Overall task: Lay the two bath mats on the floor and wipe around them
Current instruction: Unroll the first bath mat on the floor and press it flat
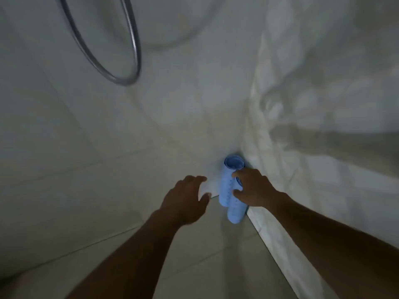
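The two rolled bath mats (pixel 226 186) stand on end in the corner where floor (pixel 205 255) meets wall. The right hand (pixel 252 188) curls finger and thumb onto them; the left hand (pixel 185 197) hovers spread just beside. Probably light, floppy, springy rubber: best gripped mid-roll.

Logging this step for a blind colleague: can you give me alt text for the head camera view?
Two rolled blue bath mats stand upright in a tiled corner, the right hand gripping them while the open left hand reaches in beside them without touching. A metal shower hose loops at upper left.
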A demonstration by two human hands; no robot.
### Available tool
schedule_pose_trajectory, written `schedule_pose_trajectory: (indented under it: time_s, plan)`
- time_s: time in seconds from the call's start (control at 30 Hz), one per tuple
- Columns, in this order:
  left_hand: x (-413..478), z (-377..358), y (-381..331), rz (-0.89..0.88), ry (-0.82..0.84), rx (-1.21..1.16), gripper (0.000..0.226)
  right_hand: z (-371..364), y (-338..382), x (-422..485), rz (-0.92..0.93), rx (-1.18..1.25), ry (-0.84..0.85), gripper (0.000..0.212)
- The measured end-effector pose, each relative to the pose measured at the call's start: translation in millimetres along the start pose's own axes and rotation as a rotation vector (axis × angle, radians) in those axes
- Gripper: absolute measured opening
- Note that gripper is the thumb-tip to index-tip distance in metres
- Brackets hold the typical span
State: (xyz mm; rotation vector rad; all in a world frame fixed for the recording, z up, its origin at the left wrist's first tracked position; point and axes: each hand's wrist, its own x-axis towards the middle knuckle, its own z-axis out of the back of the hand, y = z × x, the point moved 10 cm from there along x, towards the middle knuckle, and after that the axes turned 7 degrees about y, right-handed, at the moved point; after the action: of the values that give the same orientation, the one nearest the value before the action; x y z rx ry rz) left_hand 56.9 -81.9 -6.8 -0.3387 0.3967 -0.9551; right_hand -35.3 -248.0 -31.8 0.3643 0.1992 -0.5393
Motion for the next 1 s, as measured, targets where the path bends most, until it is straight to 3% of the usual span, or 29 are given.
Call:
schedule_pose_trajectory:
  time_s: [0.1,0.27,0.4,0.53,0.7,0.8,0.97,1.0]
  plan:
    - [45.1,-97.4,21.2,-0.059,0.024,0.023,0.059,-67.3,-55.8,44.4,-0.079,-0.111,-0.113,0.064]
    - [116.7,-223.2,56.4,-0.144,-0.018,0.082,0.062,-162.3,-137.8,108.8,-0.197,-0.232,-0.164,0.08]
    - [132.8,-287.0,75.8,-0.183,-0.031,0.064,0.062,-175.9,-139.8,117.3,-0.171,-0.359,-0.52,0.049]
    - [111.1,-320.3,106.0,-0.131,0.023,0.026,0.074,-196.2,-107.6,99.9,-0.059,-0.478,-0.653,0.023]
    - [70.4,-306.3,154.3,-0.002,0.025,-0.071,0.091,-219.0,-22.6,65.1,0.39,-0.598,-0.594,0.01]
    - [38.6,-285.4,190.8,0.061,-0.021,-0.19,0.109,-238.8,36.6,51.4,0.501,-0.636,-0.348,0.02]
    - [-41.6,-258.1,260.6,0.229,0.01,-0.551,0.14,-248.0,120.9,17.9,0.674,-0.262,-0.108,0.019]
    - [-59.8,-258.7,275.5,0.28,0.038,-0.644,0.14,-255.0,132.3,16.4,0.678,-0.181,-0.052,0.029]
